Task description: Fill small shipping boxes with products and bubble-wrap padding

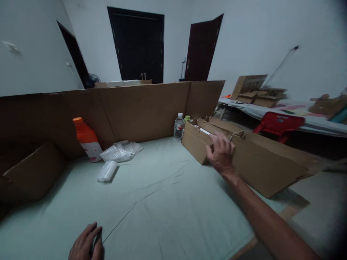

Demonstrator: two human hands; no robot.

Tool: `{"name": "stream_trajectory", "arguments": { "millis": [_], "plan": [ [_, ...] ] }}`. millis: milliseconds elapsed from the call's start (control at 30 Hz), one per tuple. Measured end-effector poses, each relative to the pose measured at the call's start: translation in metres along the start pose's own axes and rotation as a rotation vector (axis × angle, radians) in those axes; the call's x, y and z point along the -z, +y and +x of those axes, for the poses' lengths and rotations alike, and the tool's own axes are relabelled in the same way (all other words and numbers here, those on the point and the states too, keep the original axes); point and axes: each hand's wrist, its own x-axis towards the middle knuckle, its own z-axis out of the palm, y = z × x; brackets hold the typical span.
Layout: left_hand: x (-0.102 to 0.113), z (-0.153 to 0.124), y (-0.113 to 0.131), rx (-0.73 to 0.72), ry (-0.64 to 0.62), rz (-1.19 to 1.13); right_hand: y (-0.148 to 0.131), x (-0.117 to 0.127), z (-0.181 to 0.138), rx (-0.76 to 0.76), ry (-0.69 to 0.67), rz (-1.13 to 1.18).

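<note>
My right hand is at the near edge of a narrow open cardboard box. Its fingers curl over the top edge and the thumb is low at the box's side; what they hold, if anything, is hidden. A white flat item shows inside the box, just beyond the fingers. My left hand rests low on the green cloth, fingers loosely apart, with nothing visible in it. Part of it is cut off by the bottom of the view.
A longer cardboard box adjoins on the right. A clear bottle stands behind. At the left are an orange-and-white bottle, bubble wrap, a bubble-wrapped piece and another box. A cardboard wall borders the back.
</note>
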Motion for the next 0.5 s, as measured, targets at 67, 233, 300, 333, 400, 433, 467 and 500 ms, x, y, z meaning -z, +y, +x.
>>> {"name": "stream_trajectory", "arguments": {
  "millis": [67,233,300,333,400,433,467,500],
  "plan": [
    [0.003,0.000,0.002,0.017,0.000,0.025,0.017,-0.005,0.020,0.013,-0.006,-0.039],
    [0.009,0.003,0.026,0.080,0.100,0.025,0.046,-0.038,0.031,-0.018,-0.185,-0.019],
    [0.010,0.005,0.033,0.078,0.107,0.017,0.050,-0.047,0.029,-0.020,-0.197,0.011],
    [0.010,0.006,0.035,0.083,0.110,0.015,0.049,-0.049,0.028,-0.013,-0.197,0.025],
    [0.011,0.007,0.037,0.082,0.115,0.016,0.046,-0.049,0.026,0.010,-0.178,0.055],
    [0.012,0.007,0.037,0.078,0.117,0.019,0.043,-0.048,0.026,0.026,-0.159,0.074],
    [0.012,0.008,0.038,0.073,0.121,0.024,0.039,-0.046,0.025,0.045,-0.138,0.095],
    [0.012,0.008,0.039,0.066,0.126,0.032,0.035,-0.044,0.024,0.067,-0.122,0.120]
  ]
}}
